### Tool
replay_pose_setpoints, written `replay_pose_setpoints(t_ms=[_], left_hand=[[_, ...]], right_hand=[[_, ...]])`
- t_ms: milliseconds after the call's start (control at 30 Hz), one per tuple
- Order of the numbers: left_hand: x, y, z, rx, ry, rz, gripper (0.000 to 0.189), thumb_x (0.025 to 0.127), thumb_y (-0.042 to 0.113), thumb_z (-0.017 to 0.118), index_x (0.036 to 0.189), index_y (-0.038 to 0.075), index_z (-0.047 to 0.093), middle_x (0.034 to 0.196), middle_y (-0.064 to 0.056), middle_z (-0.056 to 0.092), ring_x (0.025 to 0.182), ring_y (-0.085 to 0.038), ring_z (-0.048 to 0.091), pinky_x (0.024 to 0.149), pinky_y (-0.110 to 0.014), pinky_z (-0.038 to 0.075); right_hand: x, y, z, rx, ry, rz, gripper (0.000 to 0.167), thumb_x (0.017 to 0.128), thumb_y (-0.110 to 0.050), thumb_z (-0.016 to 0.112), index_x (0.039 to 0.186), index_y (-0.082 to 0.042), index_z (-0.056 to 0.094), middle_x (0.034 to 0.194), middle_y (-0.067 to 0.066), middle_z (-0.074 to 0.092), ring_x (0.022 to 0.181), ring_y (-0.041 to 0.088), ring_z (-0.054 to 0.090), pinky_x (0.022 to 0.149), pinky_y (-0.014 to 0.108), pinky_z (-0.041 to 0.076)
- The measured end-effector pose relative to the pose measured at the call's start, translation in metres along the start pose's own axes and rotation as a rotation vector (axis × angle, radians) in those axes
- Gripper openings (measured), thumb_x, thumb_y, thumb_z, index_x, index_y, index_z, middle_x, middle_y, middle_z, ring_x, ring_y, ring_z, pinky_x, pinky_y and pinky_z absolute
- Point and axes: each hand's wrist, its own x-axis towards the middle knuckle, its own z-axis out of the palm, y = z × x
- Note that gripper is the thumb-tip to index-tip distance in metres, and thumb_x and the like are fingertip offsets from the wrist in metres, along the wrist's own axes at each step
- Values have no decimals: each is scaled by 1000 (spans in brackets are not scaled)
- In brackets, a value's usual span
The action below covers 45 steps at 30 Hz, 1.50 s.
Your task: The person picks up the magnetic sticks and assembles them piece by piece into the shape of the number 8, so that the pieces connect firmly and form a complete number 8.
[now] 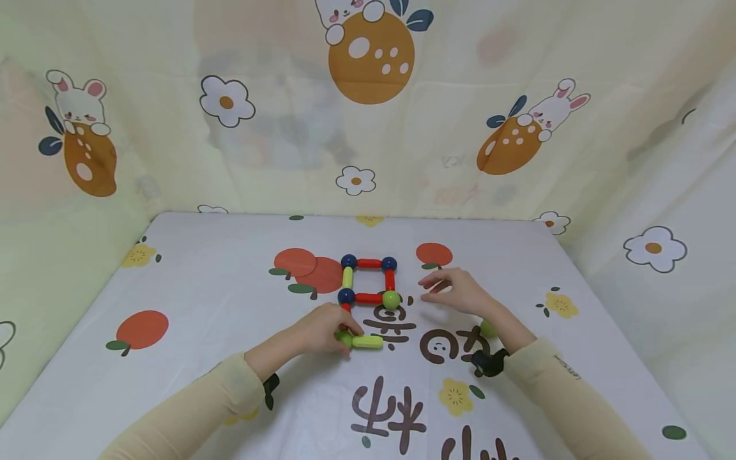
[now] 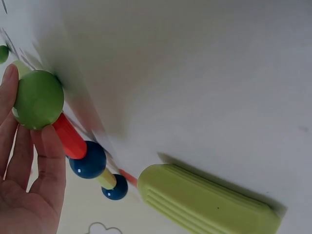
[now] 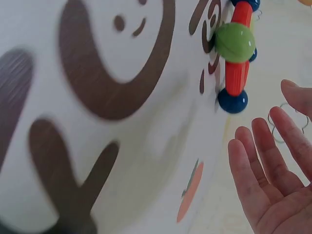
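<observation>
Magnetic rods and balls form a square frame: red rods (image 1: 368, 298), a yellow-green rod (image 1: 347, 278), dark blue balls (image 1: 349, 261) and a green ball (image 1: 391, 299) at its near right corner. From the near left corner another red rod (image 2: 70, 139) runs to a second green ball (image 2: 39, 100). My left hand (image 1: 324, 329) pinches that ball between thumb and fingers; a yellow-green rod (image 1: 368, 342) sticks out to its right. My right hand (image 1: 457, 292) hovers right of the frame, fingers apart and holding nothing, also visible in the right wrist view (image 3: 273, 170).
A loose yellow-green rod (image 2: 209, 200) lies on the table in the left wrist view. Another green ball (image 1: 488, 329) shows partly behind the right forearm. The table cover (image 1: 230, 268) has printed fruit and characters; patterned curtains (image 1: 276, 147) stand behind and at the sides.
</observation>
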Motion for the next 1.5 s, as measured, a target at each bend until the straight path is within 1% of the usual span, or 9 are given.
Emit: replay_pose_setpoints(t_ms=[133, 300, 433, 567, 700, 933, 1100, 1333, 1500], left_hand=[[0, -1, 1, 7, 6, -4, 34, 68, 11, 81, 100, 8, 71, 91, 2, 68, 82, -11, 56, 71, -21, 44], [-1, 0, 2, 2, 21, -23, 35, 68, 12, 81, 101, 9, 71, 91, 3, 68, 81, -10, 56, 69, -20, 44], [-3, 1, 2, -12, 55, -29, 35, 67, 13, 82, 100, 7, 71, 90, 1, 68, 77, -11, 56, 66, -20, 45], [-6, 0, 1, -31, 88, -35, 30, 66, 14, 82, 93, 7, 72, 85, 1, 66, 75, -13, 54, 64, -20, 45], [-8, -1, 1, -36, 109, -30, 23, 66, 15, 83, 85, 9, 71, 80, 2, 61, 75, -15, 53, 62, -20, 45], [-10, -4, 2, -58, 121, -9, 21, 67, 12, 81, 85, 8, 71, 82, 1, 59, 75, -13, 55, 65, -22, 49], [-12, -6, 3, -90, 122, -5, 20, 70, 8, 78, 88, 6, 71, 84, 0, 59, 77, -13, 58, 67, -22, 50], [-15, -6, 3, -108, 141, -57, 25, 68, 9, 80, 91, 3, 70, 83, -1, 60, 77, -14, 59, 67, -23, 51], [-16, -7, 4, -112, 162, -90, 26, 66, 11, 82, 89, 4, 71, 80, 0, 62, 75, -13, 59, 64, -22, 50]], right_hand=[[-12, 5, -9, -18, 13, 8, 34, 79, -16, 72, 106, 3, 64, 101, 18, 64, 86, 26, 61, 82, 47, 46], [-25, 16, -21, -35, 19, 31, 36, 80, -19, 71, 107, 2, 64, 104, 17, 64, 89, 25, 61, 81, 44, 46], [-35, 25, -30, -55, 1, 54, 38, 80, -22, 71, 108, 2, 63, 105, 17, 63, 91, 25, 61, 79, 39, 48], [-45, 31, -37, -67, -12, 72, 39, 81, -25, 70, 109, 2, 63, 106, 16, 63, 91, 25, 61, 78, 35, 49], [-54, 33, -42, -68, -15, 89, 40, 81, -24, 70, 110, 3, 62, 107, 18, 62, 92, 28, 60, 77, 35, 48], [-66, 39, -48, -70, -8, 129, 41, 80, -23, 71, 110, 3, 62, 106, 18, 62, 93, 30, 59, 75, 34, 48], [-73, 46, -50, -68, -21, 178, 43, 79, -25, 72, 111, 3, 61, 105, 18, 62, 89, 27, 60, 72, 32, 48], [-82, 52, -48, 3, -98, 269, 44, 77, -21, 74, 111, 3, 61, 97, 13, 62, 80, 22, 59, 66, 30, 50], [-84, 55, -46, 26, -122, 287, 37, 77, -18, 73, 106, 1, 63, 91, 8, 60, 75, 20, 57, 63, 30, 50]])
